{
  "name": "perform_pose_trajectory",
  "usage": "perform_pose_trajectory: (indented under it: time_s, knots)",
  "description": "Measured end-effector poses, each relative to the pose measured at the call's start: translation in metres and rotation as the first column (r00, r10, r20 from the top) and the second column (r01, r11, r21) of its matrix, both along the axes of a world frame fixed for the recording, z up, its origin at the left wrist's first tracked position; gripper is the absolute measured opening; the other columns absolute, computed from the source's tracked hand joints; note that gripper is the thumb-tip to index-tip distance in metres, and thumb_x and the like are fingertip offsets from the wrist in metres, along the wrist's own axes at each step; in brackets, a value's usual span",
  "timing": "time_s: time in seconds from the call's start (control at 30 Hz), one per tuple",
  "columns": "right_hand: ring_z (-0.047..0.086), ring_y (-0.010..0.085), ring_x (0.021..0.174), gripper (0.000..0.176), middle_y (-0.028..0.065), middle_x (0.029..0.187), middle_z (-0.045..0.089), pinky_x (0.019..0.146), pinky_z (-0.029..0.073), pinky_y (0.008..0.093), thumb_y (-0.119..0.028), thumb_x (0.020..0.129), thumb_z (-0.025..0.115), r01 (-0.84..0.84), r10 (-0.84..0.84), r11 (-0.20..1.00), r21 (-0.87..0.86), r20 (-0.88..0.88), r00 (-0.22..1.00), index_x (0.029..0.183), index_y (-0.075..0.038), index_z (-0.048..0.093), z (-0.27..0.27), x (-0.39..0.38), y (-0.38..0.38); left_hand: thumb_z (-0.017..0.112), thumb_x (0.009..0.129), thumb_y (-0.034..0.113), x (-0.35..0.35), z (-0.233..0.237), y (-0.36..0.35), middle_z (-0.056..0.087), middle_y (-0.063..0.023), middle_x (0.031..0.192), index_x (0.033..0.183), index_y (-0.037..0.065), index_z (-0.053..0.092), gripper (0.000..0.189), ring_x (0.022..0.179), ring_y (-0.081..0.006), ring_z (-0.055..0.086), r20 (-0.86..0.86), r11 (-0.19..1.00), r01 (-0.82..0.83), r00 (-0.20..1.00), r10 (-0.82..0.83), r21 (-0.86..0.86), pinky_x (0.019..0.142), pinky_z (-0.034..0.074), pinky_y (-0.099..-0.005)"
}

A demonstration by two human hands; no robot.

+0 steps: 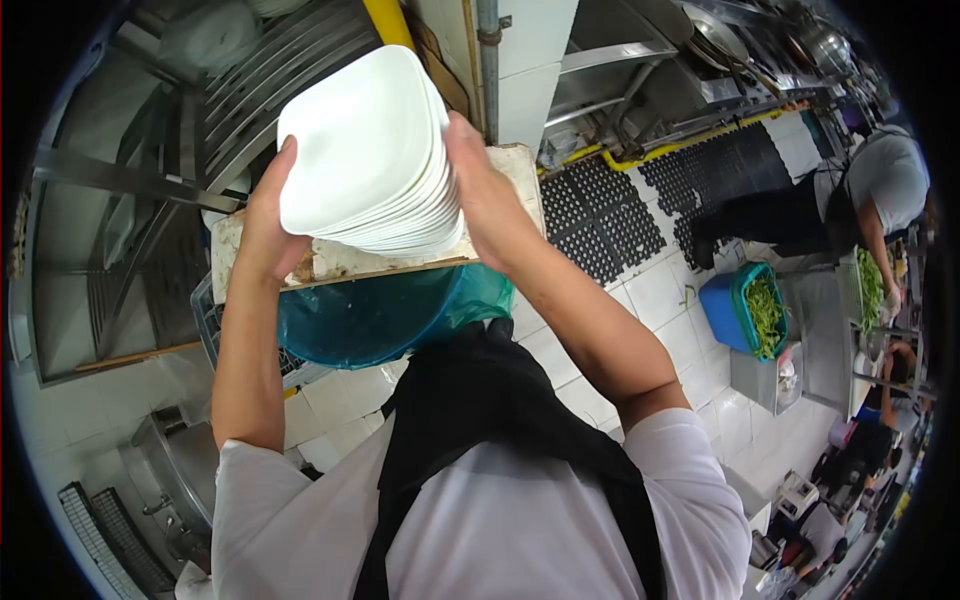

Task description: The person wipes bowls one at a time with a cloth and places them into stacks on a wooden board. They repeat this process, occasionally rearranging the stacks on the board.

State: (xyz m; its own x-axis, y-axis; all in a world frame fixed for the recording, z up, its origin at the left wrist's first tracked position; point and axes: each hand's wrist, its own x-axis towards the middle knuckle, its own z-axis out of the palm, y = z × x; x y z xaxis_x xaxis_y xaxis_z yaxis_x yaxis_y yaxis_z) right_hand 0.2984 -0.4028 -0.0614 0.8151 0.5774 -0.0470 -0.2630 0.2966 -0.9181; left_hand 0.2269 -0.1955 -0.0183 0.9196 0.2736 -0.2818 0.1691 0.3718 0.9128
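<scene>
A tall stack of white square plates point(360, 150) with rounded corners is between my two hands, over a worn light-coloured board point(515, 190). My left hand point(268, 220) grips the stack's left side, its thumb up at the top plate's edge. On the right side my right hand point(482, 190) presses against the plate rims, slightly blurred. Below the board, close to my apron, is a round bin lined with a blue-green plastic bag point(370, 315).
Slatted metal shelves point(270, 95) stand at the upper left, a metal sink point(170, 470) at the lower left. To the right, a person point(885, 185) bends over a counter near a blue bin point(728, 312) of green leaves. Black perforated mats point(600, 225) lie on the tiled floor.
</scene>
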Motion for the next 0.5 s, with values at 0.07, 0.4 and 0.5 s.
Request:
perform_pose_trajectory:
  time_s: [0.07, 0.4, 0.5]
  knots:
    - [0.024, 0.0252, 0.146, 0.082, 0.0181, 0.159, 0.023, 0.119, 0.019, 0.0337, -0.059, 0.103, 0.030, 0.032, -0.031, 0.999, 0.043, -0.018, 0.999, 0.156, 0.000, 0.011, -0.019, 0.004, 0.015, 0.046, 0.103, 0.045, 0.000, 0.002, -0.002, 0.057, -0.0131, 0.135, 0.140, -0.001, 0.047, 0.060, 0.121, -0.0232, 0.058, 0.018, 1.000, 0.021, 1.000, -0.021, -0.019, 0.102, 0.045, -0.0367]
    - [0.017, 0.0246, 0.149, 0.076, 0.0164, 0.162, 0.016, 0.121, 0.016, 0.0335, -0.055, 0.105, 0.019, 0.135, -0.133, 0.991, -0.009, 0.119, 0.984, 0.156, -0.001, 0.006, -0.042, -0.011, 0.012, 0.040, 0.102, 0.056, 0.002, -0.002, -0.004, 0.052, -0.0166, 0.139, 0.146, 0.000, 0.038, 0.071, 0.126, -0.0252, 0.053, 0.026, 0.996, 0.044, 0.999, -0.046, 0.074, 0.103, 0.045, -0.0372]
    - [0.033, 0.0245, 0.143, 0.076, 0.0181, 0.155, 0.033, 0.117, 0.027, 0.0333, -0.056, 0.105, 0.022, 0.231, -0.231, 0.973, 0.003, 0.026, 0.973, 0.153, 0.002, 0.022, -0.041, -0.008, 0.014, 0.039, 0.096, 0.068, -0.150, 0.011, -0.006, 0.049, -0.0173, 0.142, 0.148, 0.001, 0.035, 0.084, 0.130, -0.0295, 0.051, -0.004, 0.993, 0.115, 0.993, -0.115, -0.021, 0.107, 0.044, -0.0372]
